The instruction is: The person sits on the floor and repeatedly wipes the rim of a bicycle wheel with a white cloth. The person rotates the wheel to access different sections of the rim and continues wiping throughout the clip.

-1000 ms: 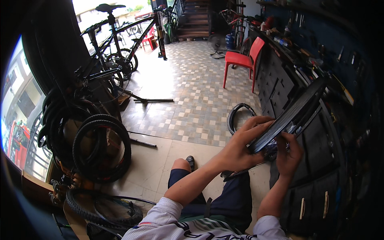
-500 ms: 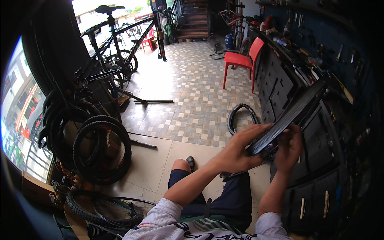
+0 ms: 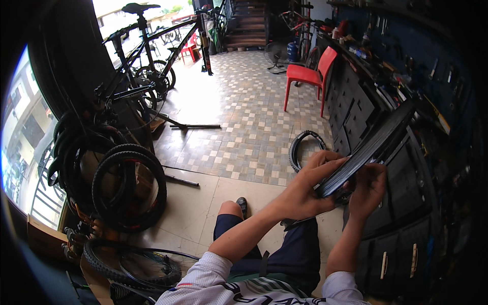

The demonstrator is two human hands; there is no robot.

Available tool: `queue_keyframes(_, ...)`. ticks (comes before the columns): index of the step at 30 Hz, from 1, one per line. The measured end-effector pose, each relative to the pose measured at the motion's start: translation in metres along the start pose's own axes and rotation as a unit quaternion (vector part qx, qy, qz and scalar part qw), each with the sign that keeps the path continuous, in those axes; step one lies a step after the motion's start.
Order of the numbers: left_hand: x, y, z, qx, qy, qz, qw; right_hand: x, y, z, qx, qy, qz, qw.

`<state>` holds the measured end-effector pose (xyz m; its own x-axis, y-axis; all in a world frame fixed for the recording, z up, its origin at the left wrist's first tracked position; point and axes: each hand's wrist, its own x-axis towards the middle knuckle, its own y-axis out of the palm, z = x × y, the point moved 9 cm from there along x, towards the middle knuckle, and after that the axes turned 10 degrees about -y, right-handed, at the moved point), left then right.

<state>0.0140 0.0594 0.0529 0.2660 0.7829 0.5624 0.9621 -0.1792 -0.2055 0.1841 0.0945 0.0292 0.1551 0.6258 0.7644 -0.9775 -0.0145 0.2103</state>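
Note:
A black bicycle wheel rim is held up tilted in front of me, seen nearly edge-on, with no tyre visible on the part that shows. My left hand grips its near left side, thumb underneath and fingers over the outer face. On the other side, my right hand has its fingers bent and pressed together against the rim's inner edge. Whatever small part those fingertips pinch there is hidden. The rim's lower end reaches down over my thigh, partly behind the left hand.
At left, several black tyres lean in a pile, with a spoked wheel below. A bicycle frame hangs on a stand. A red chair and a loose tyre stand near the dark drawers at right.
My left hand's fingers have risen slightly along the rim. The right hand has turned a little, its fingers shifting against the rim. The rim itself has barely moved.

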Motion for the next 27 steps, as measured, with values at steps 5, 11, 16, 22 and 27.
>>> queue_keyframes(5,0.000,0.000,-0.002,-0.012,0.011,-0.008,1.000,0.000,-0.005,-0.006,-0.066,-0.058,0.081,0.993)
queue_keyframes(11,0.000,-0.002,0.001,-0.001,0.022,-0.016,1.000,-0.011,0.012,0.017,-0.116,-0.098,0.033,0.988)
queue_keyframes(16,-0.001,-0.004,0.001,0.042,0.009,-0.031,0.999,-0.004,0.004,0.001,-0.044,-0.015,0.049,0.998)
queue_keyframes(22,0.002,-0.002,-0.004,0.032,0.025,-0.023,0.999,0.000,-0.001,-0.009,-0.026,-0.005,-0.021,0.999)
queue_keyframes(27,0.000,-0.007,-0.004,0.037,0.035,-0.036,0.998,-0.007,0.000,-0.017,-0.022,-0.008,0.035,0.999)
